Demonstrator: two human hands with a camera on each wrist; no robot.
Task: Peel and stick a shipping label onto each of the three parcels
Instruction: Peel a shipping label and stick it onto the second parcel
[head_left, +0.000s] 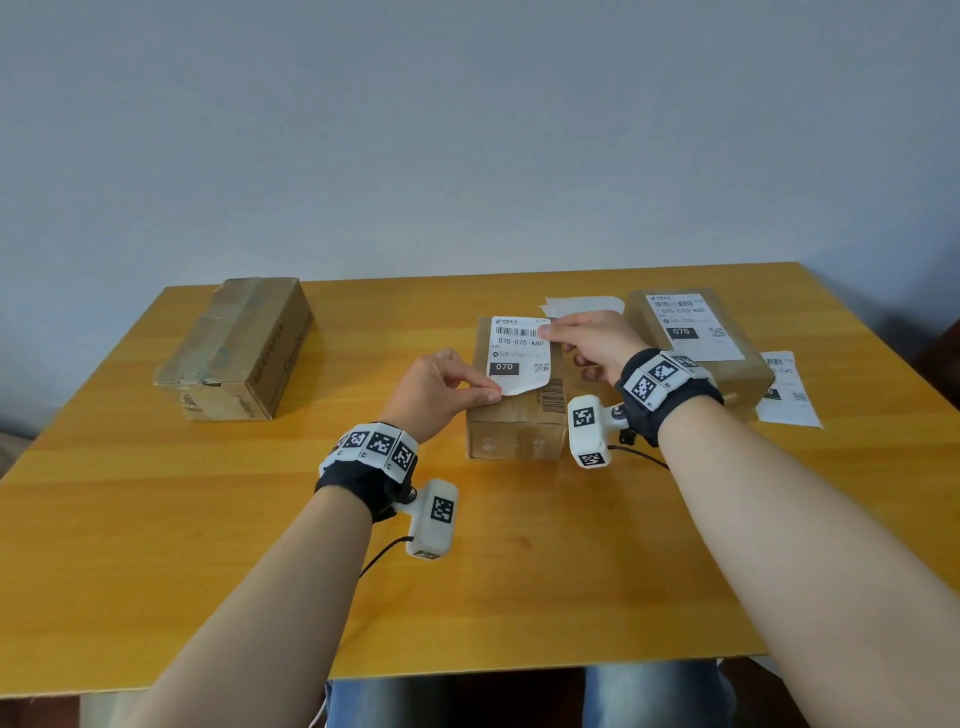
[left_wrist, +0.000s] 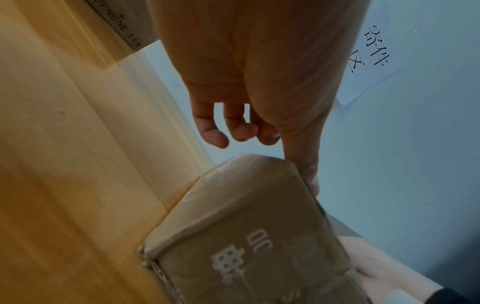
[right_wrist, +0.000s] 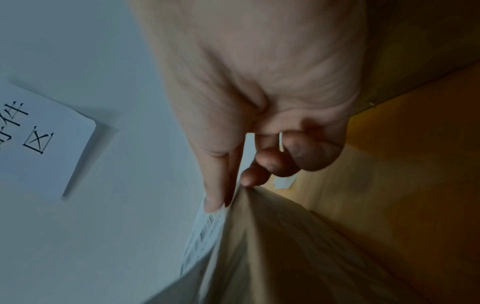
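Two hands pinch label (head_left: 519, 358) over middle parcel (head_left: 519, 415): right hand (head_left: 592, 345) anchors far corner, left hand (head_left: 441, 384) should lower near corner smoothly, avoiding creases.

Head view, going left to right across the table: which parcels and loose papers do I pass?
Unlabelled parcel → middle parcel with the label being applied → labelled parcel → spare label sheet at the right edge.
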